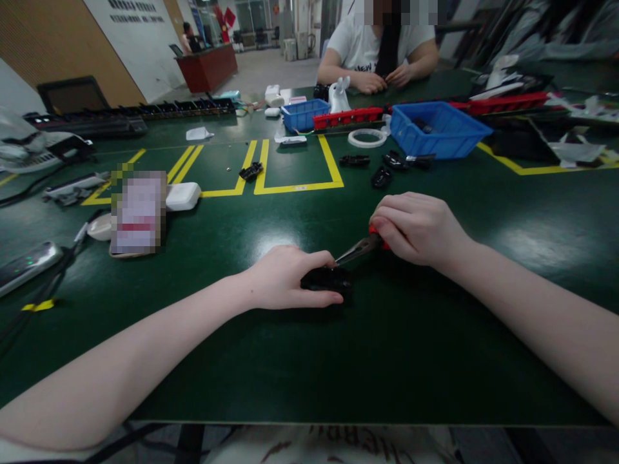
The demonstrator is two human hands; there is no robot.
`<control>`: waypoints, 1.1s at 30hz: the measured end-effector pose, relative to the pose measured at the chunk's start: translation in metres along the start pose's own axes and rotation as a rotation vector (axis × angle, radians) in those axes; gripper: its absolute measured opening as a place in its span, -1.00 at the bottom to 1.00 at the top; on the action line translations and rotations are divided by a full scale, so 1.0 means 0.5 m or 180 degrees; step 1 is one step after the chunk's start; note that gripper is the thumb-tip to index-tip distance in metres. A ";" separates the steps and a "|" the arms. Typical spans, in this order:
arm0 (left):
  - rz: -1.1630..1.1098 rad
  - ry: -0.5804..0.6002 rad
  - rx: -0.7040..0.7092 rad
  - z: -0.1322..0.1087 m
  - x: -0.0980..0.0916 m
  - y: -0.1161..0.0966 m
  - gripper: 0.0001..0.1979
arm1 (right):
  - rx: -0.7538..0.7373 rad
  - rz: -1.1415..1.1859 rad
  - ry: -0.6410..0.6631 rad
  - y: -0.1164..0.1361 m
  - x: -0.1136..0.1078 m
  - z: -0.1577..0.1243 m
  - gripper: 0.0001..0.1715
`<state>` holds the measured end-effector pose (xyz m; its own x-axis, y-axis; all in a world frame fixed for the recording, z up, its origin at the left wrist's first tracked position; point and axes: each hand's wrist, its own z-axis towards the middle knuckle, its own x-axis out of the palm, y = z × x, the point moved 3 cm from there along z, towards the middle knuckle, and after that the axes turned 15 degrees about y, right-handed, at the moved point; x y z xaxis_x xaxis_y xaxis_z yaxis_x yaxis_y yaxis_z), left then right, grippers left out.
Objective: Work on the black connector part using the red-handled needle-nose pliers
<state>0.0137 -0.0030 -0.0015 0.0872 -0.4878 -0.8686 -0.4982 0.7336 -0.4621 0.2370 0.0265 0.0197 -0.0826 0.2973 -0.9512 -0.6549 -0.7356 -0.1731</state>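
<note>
Near the middle of the green table, my left hand point(290, 277) grips a small black plastic part point(329, 280) between thumb and fingers, low at the tabletop. My right hand point(416, 229) is closed around the red handles of needle-nose pliers point(360, 250). The pliers' tips point left and meet the upper edge of the black part, close to my left thumb. Whether the jaws pinch anything is too small to tell. Beyond my right hand lie several similar black parts point(382, 177).
A blue bin point(438, 145) stands at the back right, a smaller blue bin point(304, 116) further left. A tape roll point(367, 138) lies between them. On the left are a propped phone point(138, 216), a white case point(182, 196) and cables. Another person point(377, 58) sits across the table.
</note>
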 end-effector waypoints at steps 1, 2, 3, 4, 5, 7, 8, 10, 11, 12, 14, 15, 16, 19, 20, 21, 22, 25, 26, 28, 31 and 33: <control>0.0004 0.0010 -0.0011 0.000 0.000 0.000 -0.59 | -0.0011 -0.0004 0.0026 0.002 0.000 0.001 -0.59; 0.0007 0.0020 -0.0019 0.000 0.000 -0.001 -0.59 | -0.0028 -0.0007 0.0052 0.004 0.000 0.002 -0.59; 0.0009 0.0026 -0.0024 0.000 0.000 -0.001 -0.59 | -0.0048 -0.0010 0.0068 0.007 0.001 0.003 -0.59; 0.0010 0.0036 -0.0026 0.001 0.000 -0.002 -0.59 | -0.0074 -0.0012 0.0075 0.009 0.000 0.004 -0.59; 0.0012 0.0042 -0.0027 0.001 0.000 -0.002 -0.59 | -0.0101 -0.0015 0.0075 0.012 0.000 0.005 -0.59; 0.0022 0.0042 -0.0029 0.001 0.000 -0.002 -0.59 | -0.0152 -0.0029 0.0054 0.015 0.000 0.006 -0.59; 0.0033 0.0035 -0.0037 0.001 0.000 -0.002 -0.58 | -0.0176 -0.0035 0.0042 0.017 0.000 0.007 -0.59; 0.0057 0.0025 -0.0045 0.001 0.001 -0.002 -0.58 | -0.0209 -0.0035 0.0028 0.019 -0.001 0.006 -0.58; 0.0069 0.0018 -0.0038 0.001 0.001 -0.002 -0.58 | -0.0222 -0.0027 0.0026 0.020 -0.001 0.006 -0.58; 0.0082 0.0012 -0.0031 0.001 0.002 -0.001 -0.58 | -0.0230 -0.0011 0.0026 0.021 -0.001 0.006 -0.58; 0.0103 0.0006 -0.0006 0.001 0.002 -0.001 -0.58 | -0.0236 0.0027 0.0026 0.022 -0.002 0.005 -0.58; 0.0113 0.0005 0.0011 0.001 0.002 -0.001 -0.58 | -0.0231 0.0042 0.0029 0.022 -0.002 0.004 -0.59; 0.0124 0.0001 0.0027 0.001 0.003 -0.001 -0.58 | -0.0223 0.0055 0.0034 0.022 -0.003 0.004 -0.59; 0.0161 -0.0007 0.0050 0.001 0.003 -0.001 -0.58 | -0.0198 0.0072 0.0056 0.021 -0.003 0.005 -0.60; 0.0177 -0.0005 0.0044 0.001 0.003 -0.001 -0.58 | -0.0197 0.0076 0.0058 0.021 -0.003 0.005 -0.59; 0.0193 0.0000 0.0034 0.001 0.004 -0.001 -0.58 | -0.0203 0.0081 0.0050 0.021 -0.003 0.006 -0.59; 0.0208 0.0003 0.0024 0.001 0.004 0.000 -0.57 | -0.0212 0.0090 0.0047 0.022 -0.003 0.006 -0.58; 0.0228 0.0027 0.0020 0.001 0.004 0.000 -0.57 | -0.0214 0.0130 0.0071 0.022 -0.003 0.008 -0.57; 0.0232 0.0029 0.0023 0.001 0.004 -0.001 -0.58 | -0.0203 0.0143 0.0087 0.023 -0.003 0.008 -0.57; 0.0244 0.0027 0.0024 0.001 0.004 -0.001 -0.58 | -0.0184 0.0160 0.0106 0.023 -0.002 0.009 -0.57; 0.0264 0.0006 0.0017 0.001 0.003 -0.002 -0.58 | -0.0177 0.0156 0.0090 0.024 -0.002 0.010 -0.56; 0.0261 -0.0010 0.0020 0.001 0.003 -0.003 -0.58 | -0.0180 0.0145 0.0081 0.025 -0.003 0.010 -0.56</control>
<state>0.0150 -0.0043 -0.0022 0.0491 -0.4244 -0.9041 -0.4984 0.7740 -0.3904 0.2252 0.0201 0.0202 -0.0917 0.2475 -0.9645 -0.6074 -0.7815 -0.1428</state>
